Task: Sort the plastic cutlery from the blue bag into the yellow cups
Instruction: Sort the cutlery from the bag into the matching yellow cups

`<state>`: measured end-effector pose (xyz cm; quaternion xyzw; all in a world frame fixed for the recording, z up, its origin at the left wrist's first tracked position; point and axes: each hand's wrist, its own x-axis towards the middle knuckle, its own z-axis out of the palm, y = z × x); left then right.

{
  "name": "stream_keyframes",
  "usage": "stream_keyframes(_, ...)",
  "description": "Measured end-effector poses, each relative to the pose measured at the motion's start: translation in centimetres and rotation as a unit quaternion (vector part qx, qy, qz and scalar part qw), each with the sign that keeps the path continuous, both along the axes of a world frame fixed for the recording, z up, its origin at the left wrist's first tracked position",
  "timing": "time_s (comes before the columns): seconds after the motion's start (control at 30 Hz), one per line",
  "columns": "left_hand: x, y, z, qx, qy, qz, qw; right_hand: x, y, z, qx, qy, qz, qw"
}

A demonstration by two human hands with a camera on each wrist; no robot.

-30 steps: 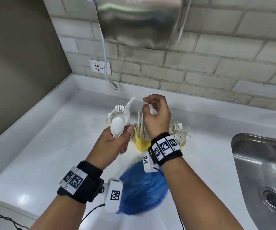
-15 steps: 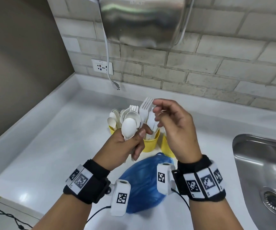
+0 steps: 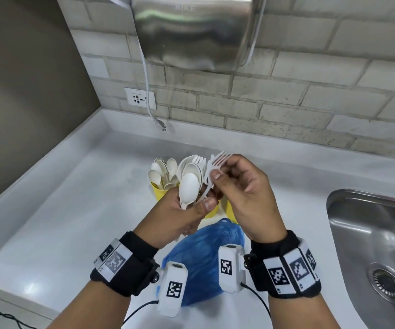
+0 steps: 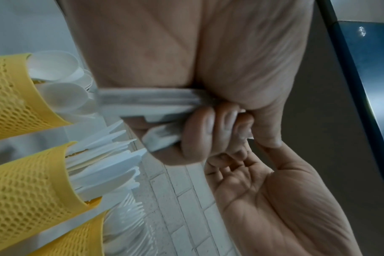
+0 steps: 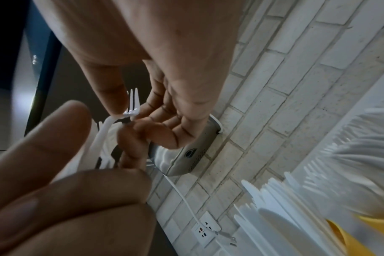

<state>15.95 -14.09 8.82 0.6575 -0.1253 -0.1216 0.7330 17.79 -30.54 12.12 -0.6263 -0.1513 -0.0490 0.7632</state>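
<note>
My left hand grips a bundle of white plastic cutlery by the handles, spoon bowls on top. My right hand pinches a white fork at its head, thumb and fingers on it, while its handle still sits in the left hand's bundle. Behind the hands stand three yellow mesh cups: the left cup holds spoons, the middle cup knives, the right cup forks. The blue bag lies on the counter below my wrists.
A steel sink is set into the white counter at the right. A hand dryer hangs on the brick wall, its cord dangling beside a socket. A raised ledge runs along the counter's left edge.
My right hand came back from the cups to the bundle and took hold of a fork's head. The left hand stayed put with the bundle.
</note>
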Motion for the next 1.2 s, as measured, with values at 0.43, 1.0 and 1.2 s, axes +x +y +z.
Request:
stream_keyframes(0.43, -0.4, 0.9, 0.4, -0.109, 0.093, -0.159, 0.977, 0.2, 0.2, -0.3, 0.038, 0.049, 0.179, 0.982)
stream_keyframes(1.0, 0.6, 0.2, 0.7, -0.233, 0.216, -0.288, 0.904, 0.9, 0.0, 0.5, 0.063, 0.063, 0.218, 0.972)
stream_keyframes(1.2, 0.6, 0.2, 0.7, -0.256, 0.23, -0.322, 0.882, 0.8, 0.3, 0.9, -0.007, 0.04, 0.197, 0.98)
